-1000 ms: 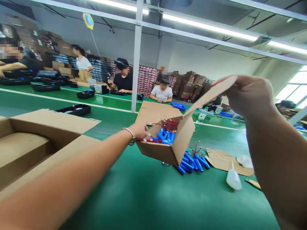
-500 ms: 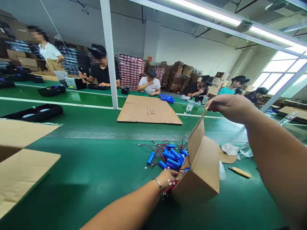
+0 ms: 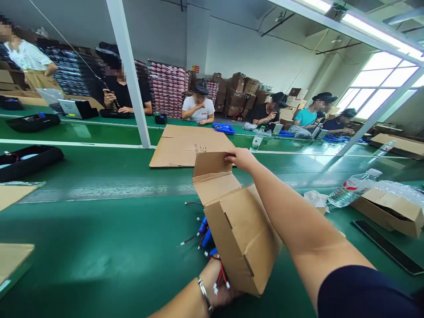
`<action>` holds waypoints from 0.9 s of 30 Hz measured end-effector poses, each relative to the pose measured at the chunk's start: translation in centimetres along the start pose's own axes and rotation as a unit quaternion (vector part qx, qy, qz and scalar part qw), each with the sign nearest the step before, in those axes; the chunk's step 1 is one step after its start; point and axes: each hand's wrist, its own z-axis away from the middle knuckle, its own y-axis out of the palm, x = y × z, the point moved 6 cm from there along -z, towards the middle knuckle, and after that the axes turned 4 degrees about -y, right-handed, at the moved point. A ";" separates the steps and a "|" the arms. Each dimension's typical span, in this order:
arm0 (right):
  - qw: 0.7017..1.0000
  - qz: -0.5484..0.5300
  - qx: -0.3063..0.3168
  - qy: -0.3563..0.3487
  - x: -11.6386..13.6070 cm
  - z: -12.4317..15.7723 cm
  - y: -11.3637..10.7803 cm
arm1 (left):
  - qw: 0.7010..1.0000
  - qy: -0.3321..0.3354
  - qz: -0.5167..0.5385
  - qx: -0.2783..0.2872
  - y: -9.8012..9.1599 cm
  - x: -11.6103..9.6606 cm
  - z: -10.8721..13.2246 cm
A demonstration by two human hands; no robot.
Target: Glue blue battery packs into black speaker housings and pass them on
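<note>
A small brown cardboard box is tipped over on the green table, its open end turned away from me. My right hand pinches the box's raised top flap at the far edge. My left hand, with a bracelet at the wrist, is under the box's near bottom corner, touching the box and some red wires with white plugs. Blue cylindrical battery cells with red wires lie on the table, mostly hidden behind the box.
A flat cardboard sheet lies beyond the box. At right are a plastic bottle, an open carton and a dark strip. A black tray and cardboard flaps sit at left. A white post stands ahead. Several people work at the far benches.
The box has tipped further over and come nearer to me, covering most of the blue cells. My right hand dropped lower with the flap. My left hand slid under the box.
</note>
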 end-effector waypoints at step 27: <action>0.975 -0.047 -0.184 0.114 -1.4 19.0 -17.6 | 0.989 -0.073 -0.079 -0.103 -0.1 4.7 6.0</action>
